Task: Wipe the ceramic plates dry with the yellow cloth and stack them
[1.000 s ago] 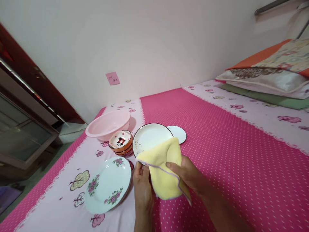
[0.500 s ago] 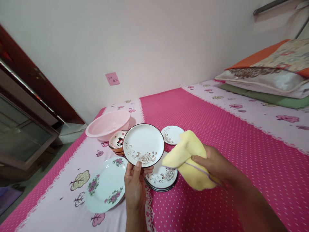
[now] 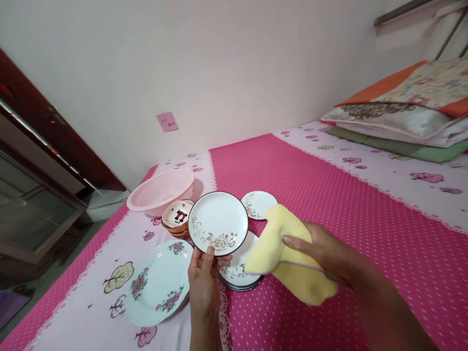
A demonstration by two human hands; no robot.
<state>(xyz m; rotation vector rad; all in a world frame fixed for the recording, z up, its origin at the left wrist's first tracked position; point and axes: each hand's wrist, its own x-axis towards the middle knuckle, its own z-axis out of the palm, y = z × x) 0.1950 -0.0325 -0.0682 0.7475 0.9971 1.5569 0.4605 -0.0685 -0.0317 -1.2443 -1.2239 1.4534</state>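
Note:
My left hand (image 3: 205, 282) pinches the lower rim of a white plate (image 3: 218, 222) with a dark edge and a brown flower print, holding it tilted up above the bed. My right hand (image 3: 321, 253) is closed on a yellow cloth (image 3: 288, 253), just right of that plate and apart from it. Below the held plate lies a stack of like plates (image 3: 239, 275).
A small white plate (image 3: 259, 204) lies behind. A floral plate (image 3: 159, 282) sits at the left, with orange cat bowls (image 3: 178, 219) and a pink basin (image 3: 161, 191) beyond. All rest on a pink dotted bedsheet (image 3: 329, 204). Folded bedding (image 3: 402, 117) lies at the far right.
A second ago the cloth covered the plate and both hands were on it. My right hand has drawn the cloth off to the right, and my left hand now shows the plate bare.

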